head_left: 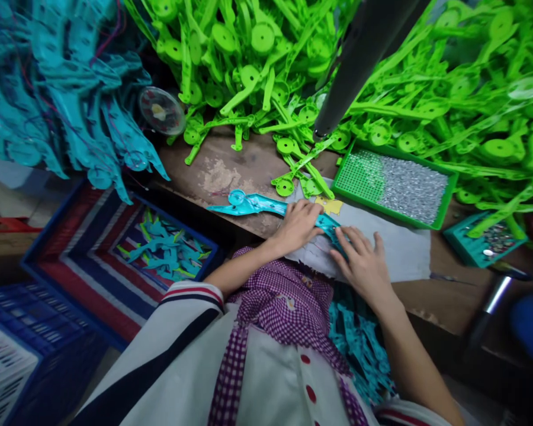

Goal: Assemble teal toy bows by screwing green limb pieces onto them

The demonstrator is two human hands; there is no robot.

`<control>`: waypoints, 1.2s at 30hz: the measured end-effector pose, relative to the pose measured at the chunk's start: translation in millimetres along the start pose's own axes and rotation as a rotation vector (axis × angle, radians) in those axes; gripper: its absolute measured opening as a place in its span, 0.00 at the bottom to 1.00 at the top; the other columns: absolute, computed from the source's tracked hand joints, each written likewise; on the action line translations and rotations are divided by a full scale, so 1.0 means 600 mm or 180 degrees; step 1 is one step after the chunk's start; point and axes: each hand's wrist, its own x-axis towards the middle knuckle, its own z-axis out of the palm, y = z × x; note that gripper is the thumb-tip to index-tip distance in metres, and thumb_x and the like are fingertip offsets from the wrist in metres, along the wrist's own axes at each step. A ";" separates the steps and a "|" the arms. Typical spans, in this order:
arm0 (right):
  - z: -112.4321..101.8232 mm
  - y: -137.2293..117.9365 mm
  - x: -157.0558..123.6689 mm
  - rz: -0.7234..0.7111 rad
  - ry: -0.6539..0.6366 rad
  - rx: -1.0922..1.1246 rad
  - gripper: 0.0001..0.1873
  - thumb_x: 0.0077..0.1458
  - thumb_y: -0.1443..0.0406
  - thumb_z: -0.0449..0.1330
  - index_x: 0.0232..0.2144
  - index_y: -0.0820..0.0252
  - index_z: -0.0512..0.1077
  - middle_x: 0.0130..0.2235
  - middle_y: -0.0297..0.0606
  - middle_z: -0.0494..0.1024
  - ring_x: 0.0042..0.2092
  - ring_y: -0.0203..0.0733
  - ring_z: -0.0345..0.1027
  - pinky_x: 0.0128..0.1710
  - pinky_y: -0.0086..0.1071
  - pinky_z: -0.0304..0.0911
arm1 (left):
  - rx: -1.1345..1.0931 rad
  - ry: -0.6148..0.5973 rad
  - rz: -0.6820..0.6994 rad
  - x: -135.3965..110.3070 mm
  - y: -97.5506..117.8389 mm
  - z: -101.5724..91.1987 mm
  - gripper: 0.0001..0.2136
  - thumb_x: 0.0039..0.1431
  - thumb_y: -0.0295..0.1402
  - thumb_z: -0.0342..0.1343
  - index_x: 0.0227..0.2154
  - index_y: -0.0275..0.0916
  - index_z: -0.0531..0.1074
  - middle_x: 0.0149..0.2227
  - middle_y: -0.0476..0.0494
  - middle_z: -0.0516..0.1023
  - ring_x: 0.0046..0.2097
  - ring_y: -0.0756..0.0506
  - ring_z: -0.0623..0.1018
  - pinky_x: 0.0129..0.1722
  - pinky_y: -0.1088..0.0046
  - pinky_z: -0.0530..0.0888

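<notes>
A long teal plastic part (253,204) with a round end lies across the near edge of the wooden bench (231,165). My left hand (296,225) presses down on its middle, fingers curled over it. Just to the right, my right hand (359,260) pinches the part's other end against a grey sheet (404,251). A small yellow piece (329,206) shows just beyond my left hand's fingers.
A big heap of green plastic parts (266,65) fills the back of the bench, teal ones (62,94) pile at left. A green tray of small silver bits (395,184) sits right of centre. A striped sack (115,260) holds teal parts. A dark post (359,59) leans overhead.
</notes>
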 end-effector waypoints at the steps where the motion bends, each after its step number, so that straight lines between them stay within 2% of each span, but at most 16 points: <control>1: 0.004 0.007 -0.006 0.0134 0.0129 -0.0024 0.28 0.69 0.60 0.50 0.69 0.54 0.59 0.62 0.52 0.73 0.64 0.60 0.65 0.64 0.69 0.48 | 0.0060 -0.0026 -0.0033 0.007 0.015 0.005 0.14 0.64 0.36 0.60 0.49 0.38 0.67 0.52 0.37 0.76 0.57 0.35 0.70 0.53 0.54 0.69; 4: 0.005 0.031 -0.020 0.0396 0.0325 -0.0004 0.26 0.69 0.62 0.49 0.67 0.51 0.62 0.61 0.50 0.74 0.63 0.61 0.65 0.64 0.72 0.45 | 0.0242 -0.0217 -0.0038 0.037 0.049 0.012 0.15 0.63 0.36 0.62 0.48 0.35 0.69 0.51 0.34 0.76 0.57 0.31 0.70 0.51 0.51 0.70; 6: -0.002 0.033 -0.035 0.0468 0.0454 0.0097 0.27 0.68 0.61 0.50 0.68 0.50 0.61 0.61 0.50 0.73 0.62 0.62 0.66 0.64 0.71 0.45 | 0.0150 -0.0430 0.0072 0.058 0.052 0.003 0.16 0.62 0.41 0.62 0.47 0.36 0.70 0.49 0.34 0.77 0.56 0.31 0.72 0.51 0.50 0.71; 9: -0.010 -0.006 -0.072 0.0735 0.0896 0.0278 0.27 0.66 0.60 0.54 0.66 0.50 0.63 0.54 0.52 0.76 0.55 0.60 0.71 0.58 0.61 0.59 | -0.0225 -0.0523 0.0376 0.072 0.025 -0.035 0.16 0.66 0.44 0.57 0.49 0.39 0.70 0.49 0.38 0.77 0.53 0.36 0.75 0.52 0.56 0.72; 11: -0.005 -0.047 -0.096 0.1009 0.0957 0.0240 0.25 0.63 0.57 0.58 0.61 0.49 0.67 0.48 0.51 0.78 0.49 0.60 0.72 0.50 0.57 0.65 | -0.0196 -0.0265 0.0489 0.058 -0.005 -0.065 0.16 0.68 0.44 0.55 0.51 0.41 0.69 0.52 0.39 0.76 0.55 0.37 0.74 0.54 0.57 0.71; 13: 0.007 -0.081 -0.110 0.1144 0.0812 0.0147 0.20 0.63 0.57 0.58 0.56 0.47 0.69 0.45 0.49 0.78 0.45 0.60 0.73 0.47 0.57 0.64 | -0.0003 -0.0109 0.0503 0.028 -0.035 -0.088 0.16 0.67 0.45 0.56 0.51 0.42 0.69 0.53 0.40 0.75 0.56 0.37 0.73 0.55 0.56 0.70; 16: 0.019 -0.097 -0.108 0.1362 0.0752 0.0618 0.09 0.65 0.59 0.56 0.46 0.48 0.71 0.43 0.45 0.80 0.44 0.57 0.75 0.46 0.54 0.66 | 0.0239 -0.0277 0.0500 -0.023 -0.072 -0.098 0.16 0.66 0.44 0.58 0.52 0.43 0.70 0.53 0.40 0.75 0.55 0.37 0.72 0.55 0.57 0.70; 19: 0.006 -0.074 -0.086 0.1953 0.0880 0.1494 0.07 0.66 0.57 0.55 0.41 0.51 0.69 0.34 0.40 0.80 0.37 0.50 0.76 0.38 0.44 0.70 | 0.0396 -0.0453 0.0553 -0.052 -0.094 -0.086 0.17 0.66 0.40 0.58 0.54 0.42 0.70 0.55 0.38 0.74 0.56 0.37 0.72 0.54 0.57 0.70; 21: -0.016 -0.053 -0.068 0.2246 0.1066 0.1738 0.10 0.65 0.54 0.57 0.41 0.53 0.68 0.29 0.36 0.77 0.30 0.46 0.74 0.31 0.38 0.68 | 0.0380 -0.0399 0.0569 -0.056 -0.100 -0.075 0.16 0.67 0.38 0.57 0.54 0.42 0.70 0.55 0.38 0.73 0.57 0.37 0.72 0.55 0.57 0.69; 23: -0.045 -0.037 -0.046 0.2223 0.1164 0.1824 0.12 0.64 0.53 0.58 0.41 0.53 0.69 0.27 0.34 0.74 0.27 0.43 0.70 0.27 0.36 0.65 | 0.0303 -0.0301 0.0539 -0.052 -0.101 -0.068 0.13 0.67 0.37 0.57 0.52 0.42 0.71 0.54 0.39 0.74 0.57 0.38 0.72 0.55 0.57 0.69; 25: -0.077 -0.029 -0.020 0.2003 0.1062 0.1913 0.12 0.63 0.53 0.59 0.42 0.54 0.71 0.28 0.34 0.73 0.28 0.41 0.68 0.26 0.34 0.64 | 0.0168 -0.0255 0.0484 -0.047 -0.100 -0.066 0.10 0.67 0.37 0.57 0.48 0.42 0.72 0.53 0.41 0.75 0.56 0.39 0.73 0.55 0.58 0.69; 27: -0.108 -0.028 0.015 0.1801 0.0990 0.1971 0.12 0.61 0.55 0.60 0.43 0.54 0.72 0.31 0.36 0.73 0.30 0.41 0.68 0.28 0.34 0.64 | -0.0011 -0.0249 0.0415 -0.042 -0.100 -0.068 0.08 0.66 0.38 0.58 0.44 0.41 0.71 0.52 0.41 0.75 0.56 0.39 0.73 0.55 0.58 0.69; 30: -0.135 -0.028 0.084 0.1799 0.1131 0.2041 0.10 0.58 0.60 0.62 0.42 0.55 0.74 0.35 0.39 0.76 0.33 0.41 0.69 0.32 0.36 0.64 | -0.0217 -0.0268 0.0374 -0.039 -0.103 -0.071 0.06 0.66 0.37 0.58 0.40 0.40 0.71 0.50 0.41 0.76 0.55 0.40 0.74 0.54 0.59 0.70; 33: -0.116 -0.020 0.148 0.1852 0.1394 0.2266 0.07 0.55 0.62 0.62 0.37 0.57 0.74 0.36 0.38 0.78 0.37 0.42 0.71 0.37 0.37 0.65 | -0.0222 -0.0261 0.0445 -0.034 -0.108 -0.070 0.06 0.65 0.36 0.59 0.38 0.39 0.71 0.48 0.40 0.76 0.53 0.40 0.75 0.53 0.58 0.71; 34: -0.098 -0.016 0.160 0.1833 0.1450 0.2316 0.06 0.54 0.63 0.61 0.35 0.58 0.74 0.36 0.38 0.78 0.37 0.42 0.71 0.38 0.37 0.65 | -0.0220 -0.0269 0.0498 -0.030 -0.110 -0.070 0.06 0.64 0.36 0.60 0.38 0.39 0.71 0.47 0.40 0.77 0.52 0.40 0.75 0.53 0.58 0.72; 36: -0.051 -0.007 0.163 0.1802 0.1314 0.2308 0.08 0.55 0.60 0.61 0.35 0.58 0.74 0.34 0.36 0.78 0.34 0.40 0.69 0.38 0.37 0.65 | -0.0299 -0.0337 0.0646 -0.022 -0.112 -0.070 0.07 0.64 0.36 0.60 0.38 0.39 0.72 0.46 0.39 0.77 0.51 0.40 0.76 0.53 0.58 0.72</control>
